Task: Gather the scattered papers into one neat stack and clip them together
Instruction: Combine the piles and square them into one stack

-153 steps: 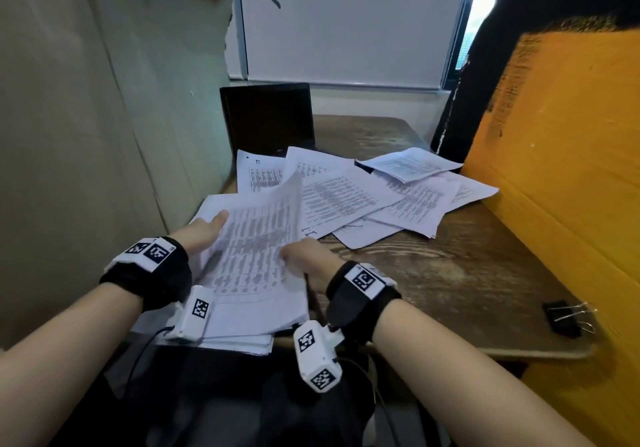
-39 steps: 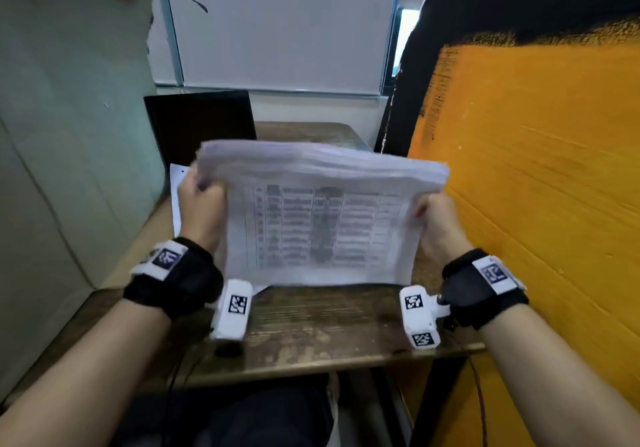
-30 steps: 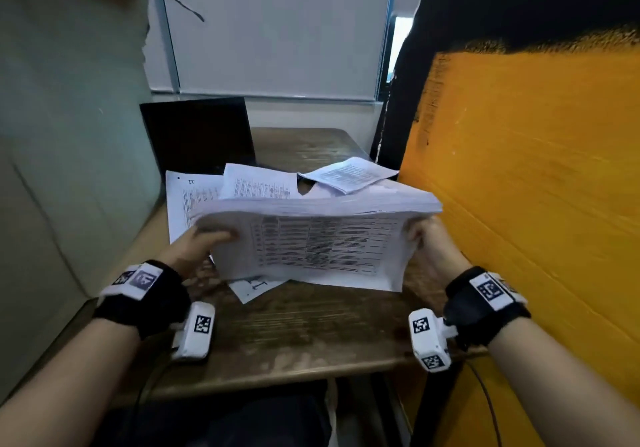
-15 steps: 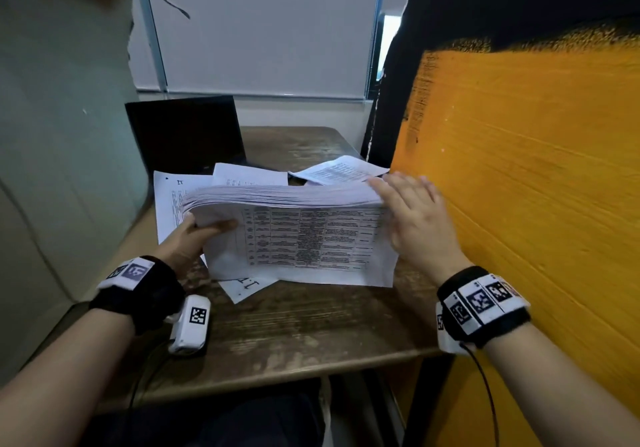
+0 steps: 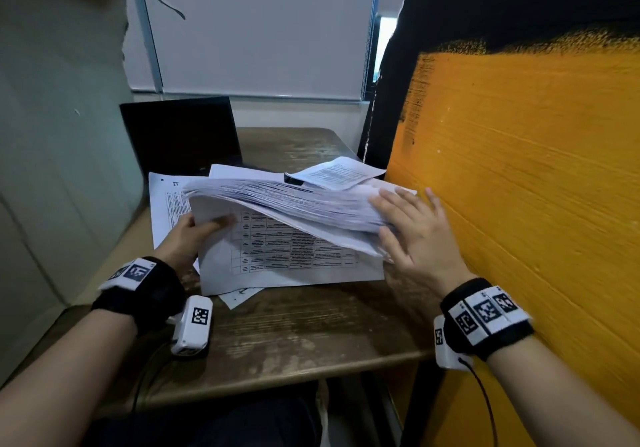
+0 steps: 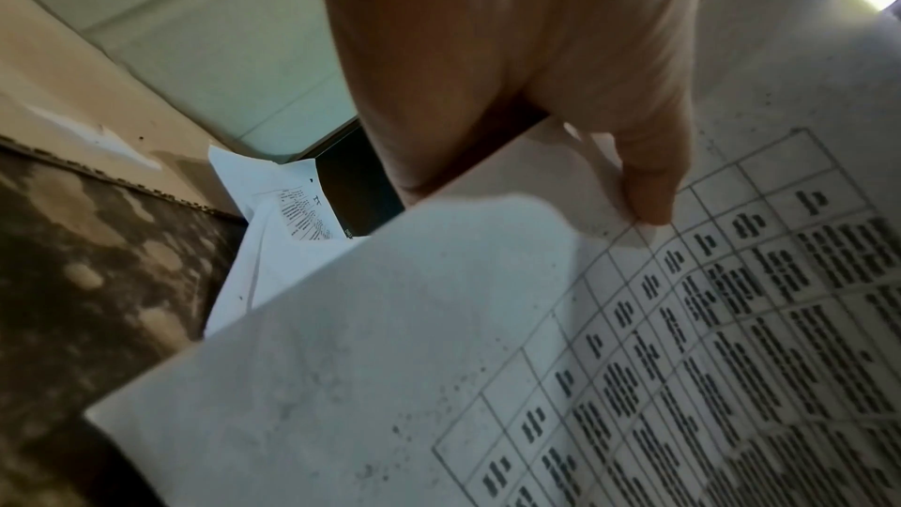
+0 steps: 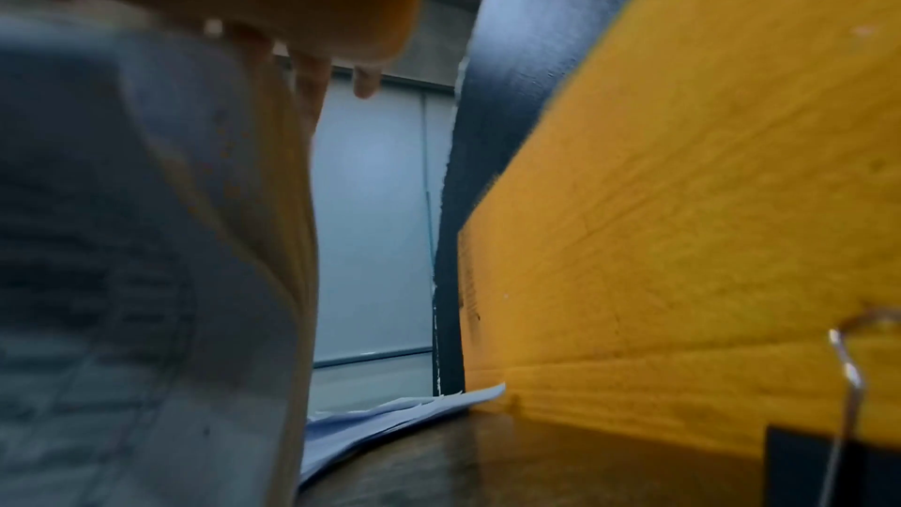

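Two hands are squaring up a thick stack of papers (image 5: 287, 211) that stands tilted on its long edge on the counter (image 5: 311, 329). The left hand (image 5: 188, 235) pinches the stack's left end, thumb on the printed front sheet and fingers hidden behind. The right hand (image 5: 415, 235) is spread flat, fingers straight, patting the right end where the sheets fan out unevenly; it holds nothing.

Several loose sheets (image 5: 169, 201) still lie on the counter behind and under the stack, and one more sheet (image 5: 337, 171) rests at the back right by the orange board (image 5: 519, 204). So the gathering looks only partly done: this is the evening-up step on the main bundle, with stragglers still to collect.

Next, I judge, the fanned right edge needs tapping flush, then the remaining sheets have to be picked up and added. The binder clip (image 7: 829, 457) sits on the counter near the right wrist, beside the orange board, unused so far. A bundle this thick will likely need a firm squeeze for the clip to go on.
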The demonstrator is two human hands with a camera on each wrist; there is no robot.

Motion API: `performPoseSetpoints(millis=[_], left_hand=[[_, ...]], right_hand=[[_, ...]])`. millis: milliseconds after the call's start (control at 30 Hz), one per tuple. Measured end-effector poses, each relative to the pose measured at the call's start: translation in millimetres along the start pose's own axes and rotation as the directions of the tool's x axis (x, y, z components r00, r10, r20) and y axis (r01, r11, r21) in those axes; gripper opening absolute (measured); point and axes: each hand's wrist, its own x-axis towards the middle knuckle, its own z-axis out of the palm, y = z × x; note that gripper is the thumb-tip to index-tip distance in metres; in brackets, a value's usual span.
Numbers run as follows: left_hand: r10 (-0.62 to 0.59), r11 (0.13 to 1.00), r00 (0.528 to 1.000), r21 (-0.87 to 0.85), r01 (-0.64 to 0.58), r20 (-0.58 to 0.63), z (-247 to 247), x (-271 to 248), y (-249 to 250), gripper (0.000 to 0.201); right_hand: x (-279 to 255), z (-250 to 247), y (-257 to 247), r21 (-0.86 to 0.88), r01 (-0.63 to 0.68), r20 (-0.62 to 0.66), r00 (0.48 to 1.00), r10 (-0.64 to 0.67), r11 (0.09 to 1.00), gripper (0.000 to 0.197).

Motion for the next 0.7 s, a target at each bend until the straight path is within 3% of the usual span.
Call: performPoseSetpoints(millis=[100,200,300,367,433,500,567,633,700], left_hand=[[0.0,0.999,0.999,0.035,0.001,-0.042,0.9,1.2,1.1,0.005],[0.034,0.999,0.997,0.03,-0.031,-0.075,5.2,3.5,3.5,0.006],[0.182,0.976,0.979,0.136,-0.169,-0.088,17.7,6.8,21.3,0.006],[0.313,0.919,0.95,0.259,-0.297,-0.021,30.5,9.6,45.1,0.011],[0.412,0.841,0.906,0.342,-0.419,0.098,42.8,6.8,71.1,0.015],[0.47,0.767,0.861,0.393,-0.507,0.194,51.9,0.9,93.7,0.03],[0.489,0.754,0.843,0.377,-0.538,0.224,50.9,-4.0,111.9,0.021],[0.482,0.778,0.85,0.342,-0.527,0.214,39.5,-3.0,124.7,0.01],[0.493,0.777,0.849,0.342,-0.528,0.19,22.9,-3.7,131.4,0.019]], right_hand=[[4.1,-2.0,7.7,-0.019,-0.194,0.082,0.977,0.195,0.981,0.05],[8.9,-10.7,-0.1,0.184,-0.298,0.165,0.949,0.27,0.937,0.066],[16.9,-22.1,-34.0,0.173,-0.139,0.13,0.985,0.117,0.975,0.104],[27.4,-23.2,-55.8,0.105,-0.053,0.146,0.989,0.038,0.993,0.118],[41.4,-24.7,-70.2,0.057,-0.072,0.135,0.989,0.063,0.996,0.122],[56.9,-31.8,-68.9,0.121,-0.158,0.065,0.986,0.151,0.98,0.116],[70.3,-45.4,-47.4,0.304,-0.245,0.073,0.969,0.234,0.921,0.099],[75.8,-63.2,-15.8,0.398,-0.358,0.272,0.925,0.265,0.845,0.065],[70.2,-71.5,12.7,0.424,-0.487,0.471,0.839,0.273,0.764,0.037]])
